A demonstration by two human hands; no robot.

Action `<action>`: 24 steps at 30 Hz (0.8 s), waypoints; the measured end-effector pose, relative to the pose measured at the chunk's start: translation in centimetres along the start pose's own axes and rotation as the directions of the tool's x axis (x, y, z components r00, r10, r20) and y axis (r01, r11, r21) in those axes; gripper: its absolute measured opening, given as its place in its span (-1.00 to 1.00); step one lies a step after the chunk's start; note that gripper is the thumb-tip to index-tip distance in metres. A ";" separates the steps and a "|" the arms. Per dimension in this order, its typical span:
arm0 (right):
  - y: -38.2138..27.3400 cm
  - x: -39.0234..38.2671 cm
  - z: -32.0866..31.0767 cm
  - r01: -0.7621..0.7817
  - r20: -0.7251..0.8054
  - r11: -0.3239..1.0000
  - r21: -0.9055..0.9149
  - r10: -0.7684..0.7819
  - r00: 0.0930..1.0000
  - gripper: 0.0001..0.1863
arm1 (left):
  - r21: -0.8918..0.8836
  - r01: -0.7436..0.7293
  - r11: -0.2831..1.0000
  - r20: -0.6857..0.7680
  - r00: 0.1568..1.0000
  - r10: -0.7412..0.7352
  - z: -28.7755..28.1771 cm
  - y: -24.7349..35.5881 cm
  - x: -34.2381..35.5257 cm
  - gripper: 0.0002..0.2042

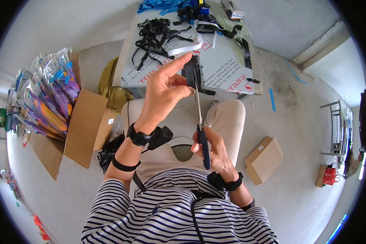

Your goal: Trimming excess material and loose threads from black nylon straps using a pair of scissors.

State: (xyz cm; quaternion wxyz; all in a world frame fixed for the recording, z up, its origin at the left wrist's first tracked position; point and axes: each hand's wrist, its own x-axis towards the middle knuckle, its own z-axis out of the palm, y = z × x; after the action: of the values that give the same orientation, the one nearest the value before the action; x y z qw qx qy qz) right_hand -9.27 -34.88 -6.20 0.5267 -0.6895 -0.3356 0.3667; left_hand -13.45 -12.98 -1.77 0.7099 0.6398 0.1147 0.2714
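Just before the table (227,77), the left hand (166,87) pinched a black strip (190,74) between thumb and fingers, apparently steadying it for the scissors (203,142); the right hand (216,148) gripped their handles, aiming the blades tableward.

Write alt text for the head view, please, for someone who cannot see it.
A seated person holds a frayed black band in the left hand and scissors at its edge in the right hand. Ahead, black strips lie heaped on a table.
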 end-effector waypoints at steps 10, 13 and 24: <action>-0.4 0.7 -0.6 -0.006 0.017 1.000 0.013 0.005 1.000 -0.30 | 0.000 0.016 1.000 0.028 0.999 -0.016 0.2 0.5 0.0 -0.28; 0.5 0.7 -1.0 0.007 -0.009 1.000 0.004 -0.006 1.000 -0.42 | 0.023 0.013 1.000 0.009 1.000 -0.013 -0.2 0.5 0.2 -0.29; 6.3 11.3 -7.2 -0.330 -0.452 0.765 -0.553 0.057 0.890 -0.47 | -0.074 0.102 0.992 -0.030 0.994 -0.105 -3.8 0.3 2.4 -0.34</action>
State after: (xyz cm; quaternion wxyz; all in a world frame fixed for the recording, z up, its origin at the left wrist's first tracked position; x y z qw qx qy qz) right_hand 3.09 -30.05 -12.75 0.2894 -0.9153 -0.2440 0.1379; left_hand -13.45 -8.47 -1.61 0.7436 0.6022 0.1500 0.2491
